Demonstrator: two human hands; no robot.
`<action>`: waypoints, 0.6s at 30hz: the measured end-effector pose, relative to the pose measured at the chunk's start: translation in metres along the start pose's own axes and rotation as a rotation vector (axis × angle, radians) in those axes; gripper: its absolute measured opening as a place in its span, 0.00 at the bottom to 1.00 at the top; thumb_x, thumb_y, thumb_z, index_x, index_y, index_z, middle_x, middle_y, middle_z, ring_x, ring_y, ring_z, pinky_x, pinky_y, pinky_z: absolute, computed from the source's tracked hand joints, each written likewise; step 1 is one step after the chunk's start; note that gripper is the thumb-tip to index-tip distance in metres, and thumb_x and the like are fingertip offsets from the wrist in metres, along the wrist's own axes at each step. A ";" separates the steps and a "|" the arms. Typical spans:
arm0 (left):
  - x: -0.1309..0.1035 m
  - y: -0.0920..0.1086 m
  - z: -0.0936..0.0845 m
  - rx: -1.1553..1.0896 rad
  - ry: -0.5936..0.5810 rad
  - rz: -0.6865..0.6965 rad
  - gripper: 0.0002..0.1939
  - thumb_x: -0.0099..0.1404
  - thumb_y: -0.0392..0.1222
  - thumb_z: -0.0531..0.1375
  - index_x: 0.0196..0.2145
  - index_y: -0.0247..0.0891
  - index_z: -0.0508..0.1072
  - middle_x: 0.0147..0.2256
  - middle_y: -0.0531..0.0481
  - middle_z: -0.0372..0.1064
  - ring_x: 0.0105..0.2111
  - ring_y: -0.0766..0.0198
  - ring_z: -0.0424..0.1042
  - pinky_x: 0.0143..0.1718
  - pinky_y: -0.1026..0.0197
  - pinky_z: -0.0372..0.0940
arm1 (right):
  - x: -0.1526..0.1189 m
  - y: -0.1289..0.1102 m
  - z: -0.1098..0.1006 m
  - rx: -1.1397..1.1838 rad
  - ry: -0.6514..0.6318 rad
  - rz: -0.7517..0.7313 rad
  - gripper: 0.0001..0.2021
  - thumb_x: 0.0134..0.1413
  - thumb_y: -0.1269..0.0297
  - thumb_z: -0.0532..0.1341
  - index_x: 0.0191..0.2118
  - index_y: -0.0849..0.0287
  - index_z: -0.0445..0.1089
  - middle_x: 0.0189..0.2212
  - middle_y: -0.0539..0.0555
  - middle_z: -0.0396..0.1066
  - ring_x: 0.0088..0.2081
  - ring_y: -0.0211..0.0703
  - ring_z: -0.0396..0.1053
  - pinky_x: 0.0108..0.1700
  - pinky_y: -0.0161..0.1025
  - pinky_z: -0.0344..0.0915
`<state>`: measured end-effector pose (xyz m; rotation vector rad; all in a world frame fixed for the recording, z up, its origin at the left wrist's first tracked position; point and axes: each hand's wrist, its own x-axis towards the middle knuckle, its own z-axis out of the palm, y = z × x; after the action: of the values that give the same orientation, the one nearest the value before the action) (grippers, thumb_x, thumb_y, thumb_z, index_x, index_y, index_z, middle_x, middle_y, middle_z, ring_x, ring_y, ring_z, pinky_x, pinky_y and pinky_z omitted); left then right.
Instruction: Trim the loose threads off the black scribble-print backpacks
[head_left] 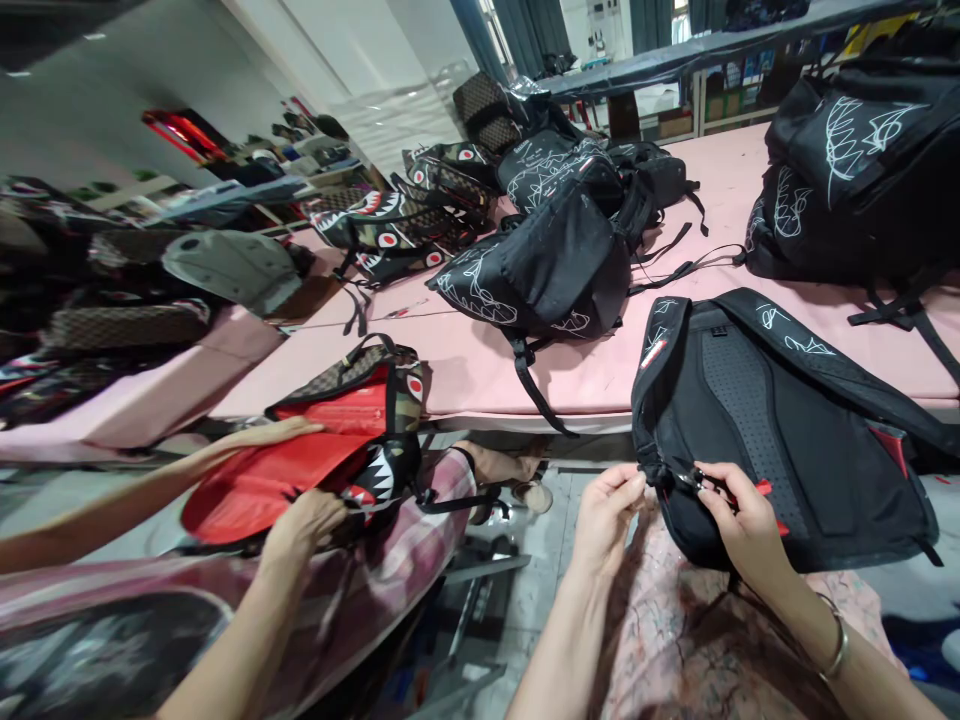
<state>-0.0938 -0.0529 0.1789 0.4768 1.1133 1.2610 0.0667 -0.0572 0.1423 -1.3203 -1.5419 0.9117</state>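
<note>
A black backpack (pixel 720 420) with white scribble drawings on its shoulder straps leans from the table edge onto my lap, its padded back panel facing up. At its lower left edge my left hand (pixel 609 515) is closed in a pinch by the strap's lower end; what lies between the fingertips is too small to make out. My right hand (pixel 741 515) is closed around small thread snips (pixel 694 478), with red showing by the fingers. The blades point left, toward the strap and my left fingertips.
Black scribbled backpacks (pixel 555 265) and camouflage shark-mouth bags (pixel 397 220) lie on the pink table (pixel 465 375). A larger black pile (pixel 862 180) stands at right. On my left, a co-worker's hands (pixel 304 525) handle an open bag with red lining (pixel 277 485).
</note>
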 end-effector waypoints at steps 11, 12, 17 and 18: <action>0.001 -0.003 0.002 -0.118 -0.024 -0.085 0.11 0.43 0.38 0.68 0.21 0.29 0.71 0.16 0.57 0.54 0.17 0.77 0.50 0.19 0.70 0.47 | -0.003 -0.001 0.003 -0.137 -0.039 -0.183 0.09 0.59 0.68 0.50 0.40 0.59 0.66 0.35 0.54 0.69 0.37 0.44 0.66 0.41 0.41 0.61; 0.000 -0.003 0.002 -0.111 -0.023 -0.084 0.11 0.43 0.38 0.68 0.21 0.29 0.71 0.16 0.57 0.54 0.17 0.77 0.50 0.19 0.70 0.47 | -0.002 -0.002 0.004 -0.140 -0.042 -0.193 0.09 0.59 0.68 0.50 0.40 0.58 0.66 0.34 0.54 0.69 0.37 0.44 0.66 0.41 0.41 0.61; -0.002 -0.004 0.003 -0.056 0.000 -0.072 0.12 0.43 0.40 0.68 0.23 0.29 0.72 0.16 0.56 0.56 0.18 0.76 0.51 0.20 0.69 0.48 | 0.003 -0.006 0.004 -0.173 -0.043 -0.231 0.09 0.59 0.67 0.50 0.38 0.58 0.67 0.34 0.54 0.70 0.38 0.45 0.67 0.41 0.42 0.61; -0.003 -0.004 0.003 -0.051 0.003 -0.069 0.12 0.44 0.40 0.68 0.23 0.29 0.72 0.16 0.57 0.56 0.17 0.76 0.51 0.20 0.69 0.48 | 0.004 -0.006 0.003 -0.176 -0.045 -0.231 0.09 0.59 0.67 0.50 0.38 0.57 0.67 0.34 0.54 0.71 0.38 0.45 0.67 0.41 0.42 0.61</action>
<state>-0.0886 -0.0554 0.1781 0.3956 1.0891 1.2274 0.0613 -0.0543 0.1475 -1.2171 -1.8003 0.6771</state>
